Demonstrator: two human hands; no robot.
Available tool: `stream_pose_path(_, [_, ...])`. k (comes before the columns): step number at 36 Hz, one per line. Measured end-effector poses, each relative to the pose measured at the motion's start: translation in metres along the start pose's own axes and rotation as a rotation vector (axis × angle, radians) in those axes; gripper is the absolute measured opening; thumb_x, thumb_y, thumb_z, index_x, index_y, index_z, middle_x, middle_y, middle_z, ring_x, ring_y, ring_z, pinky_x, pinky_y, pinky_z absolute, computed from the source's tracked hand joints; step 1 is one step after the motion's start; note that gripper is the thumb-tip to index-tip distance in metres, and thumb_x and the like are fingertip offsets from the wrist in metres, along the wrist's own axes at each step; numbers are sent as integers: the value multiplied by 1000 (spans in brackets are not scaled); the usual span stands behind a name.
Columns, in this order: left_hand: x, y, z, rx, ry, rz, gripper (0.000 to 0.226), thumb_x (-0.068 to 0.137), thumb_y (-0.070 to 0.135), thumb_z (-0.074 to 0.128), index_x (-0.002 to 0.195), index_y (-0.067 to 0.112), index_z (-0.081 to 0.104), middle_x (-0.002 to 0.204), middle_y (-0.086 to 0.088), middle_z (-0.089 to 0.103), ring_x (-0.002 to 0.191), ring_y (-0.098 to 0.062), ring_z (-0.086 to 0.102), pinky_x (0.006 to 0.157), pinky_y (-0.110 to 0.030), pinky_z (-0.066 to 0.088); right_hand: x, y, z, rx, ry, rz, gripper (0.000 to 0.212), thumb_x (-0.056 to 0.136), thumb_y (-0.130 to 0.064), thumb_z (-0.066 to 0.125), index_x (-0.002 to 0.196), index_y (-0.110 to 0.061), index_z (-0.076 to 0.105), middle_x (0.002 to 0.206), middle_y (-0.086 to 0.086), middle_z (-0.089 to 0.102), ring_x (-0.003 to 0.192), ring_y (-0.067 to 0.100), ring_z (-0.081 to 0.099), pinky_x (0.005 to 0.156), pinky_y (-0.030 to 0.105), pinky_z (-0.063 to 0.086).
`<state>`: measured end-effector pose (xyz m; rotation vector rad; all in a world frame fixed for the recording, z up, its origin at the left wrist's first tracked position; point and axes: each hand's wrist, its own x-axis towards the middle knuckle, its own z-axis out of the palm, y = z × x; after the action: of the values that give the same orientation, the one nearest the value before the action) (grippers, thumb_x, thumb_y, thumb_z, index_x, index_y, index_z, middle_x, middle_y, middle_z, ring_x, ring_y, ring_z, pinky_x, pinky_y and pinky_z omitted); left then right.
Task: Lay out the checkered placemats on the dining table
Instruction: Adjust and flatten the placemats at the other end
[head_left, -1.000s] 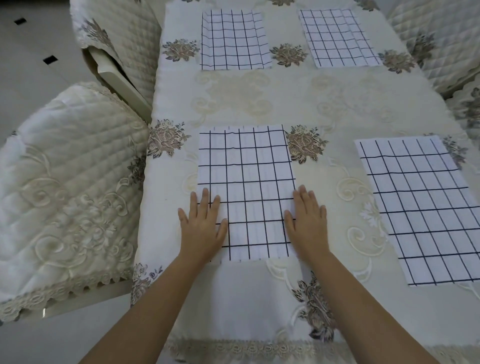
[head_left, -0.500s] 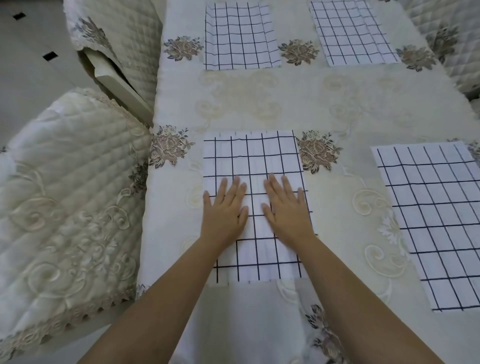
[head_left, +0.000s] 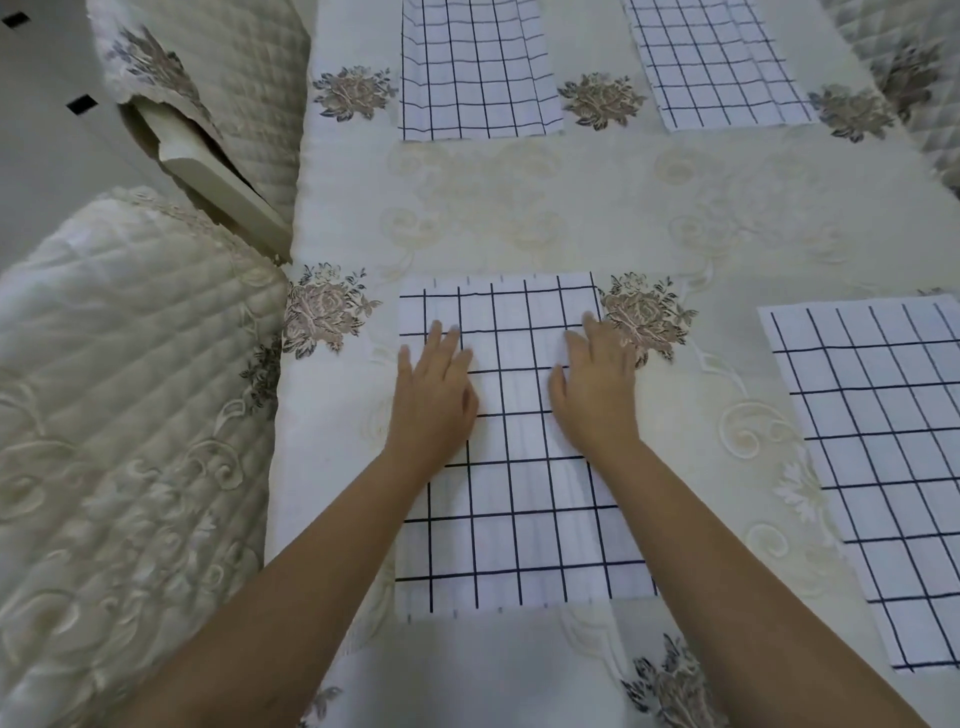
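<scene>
Near left placemat (head_left: 519, 519): white cloth with a thin dark grid. It lies flat on the counter (head_left: 571, 208), long side running away from the viewer, with faint lengthwise creases down its middle.
Near right placemat (head_left: 883, 467): same white cloth and dark grid, lying flat. It is turned slightly askew, well apart from the near left one, and is cut by the picture's right edge.
Far left placemat (head_left: 478, 67): same pattern, across the counter from the near left one. It has raised fold ridges along its length, and its top is out of view.
Far right placemat (head_left: 717, 67): same pattern, slightly angled, with lengthwise folds on its right part. It lies near the far left one but apart from it.
</scene>
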<state>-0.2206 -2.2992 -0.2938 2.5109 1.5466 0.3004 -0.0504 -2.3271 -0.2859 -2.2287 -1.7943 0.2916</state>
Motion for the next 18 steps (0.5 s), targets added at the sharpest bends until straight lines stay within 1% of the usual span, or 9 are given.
stream_pose_path(2, [14,10,3,-45,-30,48,43,83,13,32,107,-4,63,123,-22,60,119,-38,54,89,-60,44,11,-18,2,-20,-9,-93,40,81,-16,38,106,3,63,127,25,56,120,43,51,94,62,40])
stream_pose_path(3, [20,14,5,-70,-71,60,45,85,15,32,114,-4,61,127,-21,57,122,-36,52,92,-59,43,16,-25,3,-14,-41,-138,38,83,-14,42,111,3,61,132,24,52,126,41,47,98,61,38])
stream_pose_path(4, [24,17,7,-93,-123,56,49,89,19,30,126,-2,53,137,-19,49,131,-32,43,100,-55,38,20,-32,5,-15,-78,-168,39,88,-13,43,123,1,55,141,20,44,134,37,37,105,58,33])
stream_pose_path(6, [27,17,14,-60,-240,20,62,91,34,17,147,7,22,156,-8,18,145,-21,12,114,-48,14,26,-38,12,-43,-202,-188,49,97,-15,34,145,-9,28,156,6,18,145,23,12,116,45,14])
stream_pose_path(8, [28,13,17,24,-261,6,74,81,44,-3,150,16,5,158,1,1,146,-14,-3,115,-47,3,26,-34,19,-26,-251,-182,51,99,-22,22,149,-17,13,158,-3,9,146,15,3,118,41,7])
stream_pose_path(10, [29,7,18,51,-266,4,80,76,48,-11,150,21,3,158,6,-2,145,-11,-5,115,-48,0,25,-23,22,-37,-220,-175,59,93,-36,6,149,-20,15,158,-6,10,146,15,4,118,44,7])
stream_pose_path(12, [32,-2,15,31,-234,-5,77,79,52,-7,149,24,7,158,7,0,146,-13,-1,115,-50,2,28,-6,22,-95,-200,-164,69,86,-45,-2,149,-22,14,158,-9,6,146,15,2,117,45,4])
stream_pose_path(15, [39,-21,11,50,-208,-90,73,84,53,-2,150,24,6,158,6,-2,146,-13,-3,114,-52,4,35,17,16,-140,-188,-109,74,82,-49,-6,150,-24,8,157,-11,0,146,15,-2,116,45,1])
stream_pose_path(18, [46,-39,8,65,-222,-160,74,83,57,-3,150,25,-1,157,7,-10,145,-12,-9,115,-50,1,41,35,9,-140,-152,-25,75,81,-49,-6,150,-22,9,158,-9,3,146,15,1,116,46,4])
